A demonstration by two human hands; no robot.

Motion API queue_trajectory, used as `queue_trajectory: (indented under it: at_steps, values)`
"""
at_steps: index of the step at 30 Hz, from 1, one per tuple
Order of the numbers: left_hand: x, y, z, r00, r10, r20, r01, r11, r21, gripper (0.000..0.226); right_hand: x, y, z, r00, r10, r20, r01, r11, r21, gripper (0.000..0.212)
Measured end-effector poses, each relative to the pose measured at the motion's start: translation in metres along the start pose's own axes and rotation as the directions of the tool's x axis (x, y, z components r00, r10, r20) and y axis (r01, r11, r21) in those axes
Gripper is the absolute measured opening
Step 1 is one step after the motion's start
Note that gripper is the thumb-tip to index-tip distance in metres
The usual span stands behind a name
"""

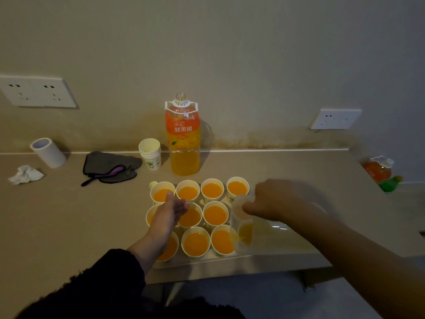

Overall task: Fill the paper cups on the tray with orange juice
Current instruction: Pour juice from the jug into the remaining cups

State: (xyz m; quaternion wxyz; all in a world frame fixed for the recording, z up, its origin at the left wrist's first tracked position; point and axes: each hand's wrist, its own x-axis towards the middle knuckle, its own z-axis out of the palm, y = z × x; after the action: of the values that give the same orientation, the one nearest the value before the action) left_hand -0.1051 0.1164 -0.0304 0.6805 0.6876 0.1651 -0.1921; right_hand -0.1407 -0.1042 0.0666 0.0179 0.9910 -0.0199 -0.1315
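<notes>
On the beige table [69,215] against the wall, a pale tray [207,260] lies near the front edge and carries the paper cups [196,244] in rows. Every cup whose inside shows holds orange juice. Behind the tray, an orange juice bottle [184,139] stands upright with its cap off, a little over half full. A grey cloth [110,164] lies to its left, and a white tape roll [49,153] is farther left by the wall.

At the tray's right side is a clear jug [241,226], blurred, with a little juice low inside. The right hand [273,199] holds it from above, its grip curled round the rim. The left hand [171,210] reaches over the left cups with a slack grip, fingers straight, holding nothing.

A stack of empty paper cups [150,153] stands just left of the bottle. A crumpled tissue [25,173] lies at the far left. A small yellow cap [153,184] sits just beside the back-left cup.
</notes>
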Motion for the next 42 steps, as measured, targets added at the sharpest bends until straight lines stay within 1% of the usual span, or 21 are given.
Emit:
queue_trajectory:
  at_steps: [3, 8, 14, 28, 34, 37, 41, 42]
  values:
    - [0.0, -0.001, -0.001, 1.0, -0.002, -0.002, 0.002, 1.0, -0.006, 0.06, 0.001, -0.001, 0.001, 1.0, -0.004, 0.007, 0.004, 1.0, -0.007, 0.046]
    - [0.0, -0.001, -0.001, 1.0, 0.003, -0.004, -0.003, 1.0, -0.005, 0.059, 0.003, -0.001, 0.002, 1.0, 0.006, 0.015, -0.006, 1.0, -0.001, 0.041]
    - [0.0, -0.004, -0.001, 1.0, 0.015, -0.005, -0.015, 1.0, -0.005, 0.059, 0.002, 0.0, 0.001, 1.0, 0.014, -0.009, -0.014, 1.0, -0.015, 0.04]
    - [0.001, -0.003, -0.001, 0.999, 0.032, -0.021, -0.032, 0.999, 0.003, 0.055, -0.004, 0.005, -0.006, 0.999, 0.04, 0.007, -0.04, 0.999, 0.021, 0.046]
    - [0.004, 0.003, -0.005, 0.995, 0.067, -0.068, -0.067, 0.998, -0.002, 0.056, 0.002, 0.016, -0.019, 0.996, 0.06, 0.06, -0.066, 0.992, 0.106, 0.048]
    - [0.003, 0.003, -0.007, 0.994, 0.074, -0.081, -0.074, 0.997, 0.0, 0.058, 0.007, 0.02, -0.027, 0.998, 0.063, 0.015, -0.064, 0.992, 0.109, 0.043]
    - [0.001, 0.003, -0.009, 0.989, 0.089, -0.115, -0.091, 0.996, -0.013, 0.058, 0.013, 0.023, -0.04, 0.998, 0.056, -0.013, -0.053, 0.986, 0.156, 0.048]
    - [0.0, 0.003, -0.01, 0.987, 0.095, -0.131, -0.098, 0.995, -0.014, 0.058, 0.015, 0.023, -0.043, 0.999, 0.042, -0.014, -0.039, 0.984, 0.174, 0.046]
